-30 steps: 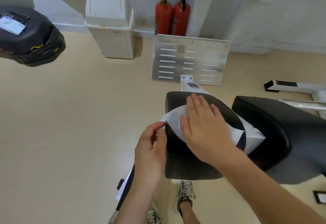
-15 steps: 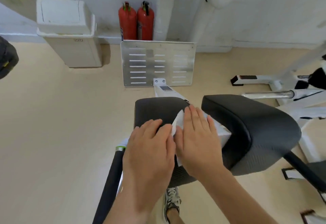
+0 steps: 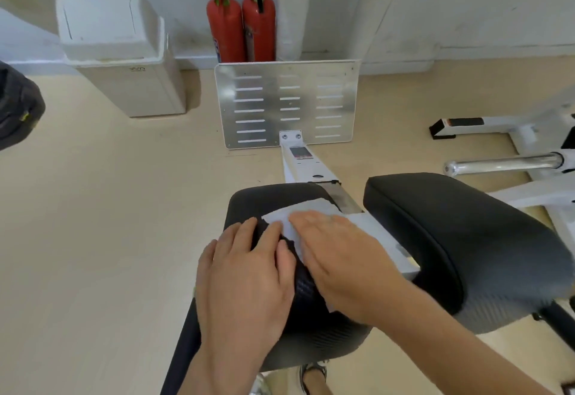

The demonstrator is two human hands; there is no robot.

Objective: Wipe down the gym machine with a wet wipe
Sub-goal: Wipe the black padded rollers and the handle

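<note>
Bright, even indoor light, soft and diffuse; source not visible. Pale beige floor (image 3: 93, 239) looks washed out, low contrast. Short soft shadow falls to the right of the white plastic swing-lid bin (image 3: 121, 52). Perforated shiny metal footplate (image 3: 286, 102) shows hazy glare on its left part. Chrome bar (image 3: 504, 163) carries a bright highlight streak. Black textured seat pads (image 3: 451, 239) keep visible weave near the bottom, top surfaces flatter grey sheen. Slight motion blur on the right hand (image 3: 345, 258) and left hand (image 3: 245, 279); fingers soft-edged. Wide-angle distortion: wall lines bow and lean near the edges. Overall soft, compression smear.
</note>
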